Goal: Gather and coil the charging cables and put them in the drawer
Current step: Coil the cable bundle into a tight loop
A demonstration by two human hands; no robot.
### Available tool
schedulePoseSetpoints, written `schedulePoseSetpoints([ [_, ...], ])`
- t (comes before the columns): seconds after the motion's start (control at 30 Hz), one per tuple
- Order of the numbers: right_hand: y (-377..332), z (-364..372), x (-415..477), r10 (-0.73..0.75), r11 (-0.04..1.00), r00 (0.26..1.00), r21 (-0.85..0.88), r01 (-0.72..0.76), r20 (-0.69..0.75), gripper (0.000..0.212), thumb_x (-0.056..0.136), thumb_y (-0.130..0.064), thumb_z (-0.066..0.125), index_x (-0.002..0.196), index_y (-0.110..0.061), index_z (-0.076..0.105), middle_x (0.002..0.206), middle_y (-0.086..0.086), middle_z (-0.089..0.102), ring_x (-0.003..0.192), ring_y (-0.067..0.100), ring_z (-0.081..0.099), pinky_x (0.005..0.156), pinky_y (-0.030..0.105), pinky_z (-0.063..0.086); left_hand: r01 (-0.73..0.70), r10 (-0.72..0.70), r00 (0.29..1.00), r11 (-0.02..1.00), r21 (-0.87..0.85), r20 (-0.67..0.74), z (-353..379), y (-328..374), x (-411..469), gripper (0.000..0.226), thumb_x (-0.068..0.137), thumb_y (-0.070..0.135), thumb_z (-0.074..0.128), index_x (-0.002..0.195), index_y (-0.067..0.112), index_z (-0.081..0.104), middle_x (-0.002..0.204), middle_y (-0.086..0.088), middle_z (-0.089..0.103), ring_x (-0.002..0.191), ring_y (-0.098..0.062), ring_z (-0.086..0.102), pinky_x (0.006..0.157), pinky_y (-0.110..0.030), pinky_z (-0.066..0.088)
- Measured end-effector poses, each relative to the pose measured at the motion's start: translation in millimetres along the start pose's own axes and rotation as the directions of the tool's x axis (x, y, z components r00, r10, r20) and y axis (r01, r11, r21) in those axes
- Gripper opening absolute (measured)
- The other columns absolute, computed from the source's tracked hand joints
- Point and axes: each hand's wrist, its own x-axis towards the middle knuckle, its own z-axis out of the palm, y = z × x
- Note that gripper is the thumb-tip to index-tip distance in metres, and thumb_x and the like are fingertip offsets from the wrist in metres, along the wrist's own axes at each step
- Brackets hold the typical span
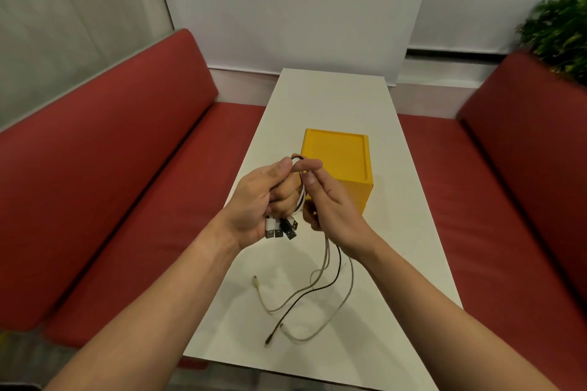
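Observation:
My left hand (263,197) grips a bundle of charging cables (301,200), white and black, looped over its fingers. Several USB plugs (281,228) stick out below its palm. My right hand (330,203) pinches the same cables just beside the left hand, above the table. The loose cable tails (317,292) hang down from my right hand and trail over the white table (397,232), their small connectors lying near the front edge. Behind my hands stands the yellow drawer box (340,155), its front hidden by my hands, so I cannot tell if the drawer is open.
Red benches (111,184) run along both sides of the narrow table, the right one (508,200) too. A green plant (559,28) stands at the far right corner. A white wall closes the far end.

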Motion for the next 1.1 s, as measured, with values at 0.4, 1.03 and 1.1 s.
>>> schedulePoseSetpoints([
  [0.4,33,18,-20,0.111,0.723,0.991,-0.691,-0.027,0.077,0.053,0.110,-0.033,0.031,0.158,-0.037,0.008,0.102,0.015,0.066,0.082,0.038,0.062,0.073,0.053,0.052,-0.059,0.067,0.986,0.997,0.058,-0.152,-12,9,17,0.044,0.110,0.028,0.040,0.135,-0.003,0.060,0.058,0.007,0.023,0.043,-0.003,0.024,0.045,-0.019,0.024],
  [1.03,-10,7,-39,0.206,0.306,0.936,-0.928,0.215,0.285,0.032,0.103,-0.015,0.042,0.135,-0.023,0.038,0.121,0.004,0.061,0.088,0.039,0.059,0.071,0.045,0.051,0.014,0.080,0.962,0.942,0.337,-0.263,-3,1,25,0.024,0.111,0.024,0.044,0.120,0.010,0.062,0.066,-0.001,0.066,0.085,-0.028,0.079,0.076,-0.029,0.063],
  [1.1,-13,6,-38,0.207,0.318,0.932,-0.922,0.222,0.297,0.030,0.104,-0.015,0.042,0.132,-0.023,0.040,0.118,0.004,0.062,0.088,0.037,0.059,0.073,0.047,0.053,-0.005,0.083,0.965,0.954,0.301,-0.247,0,2,23,0.024,0.111,0.024,0.044,0.119,0.010,0.062,0.070,-0.005,0.068,0.092,-0.030,0.079,0.083,-0.032,0.063],
])
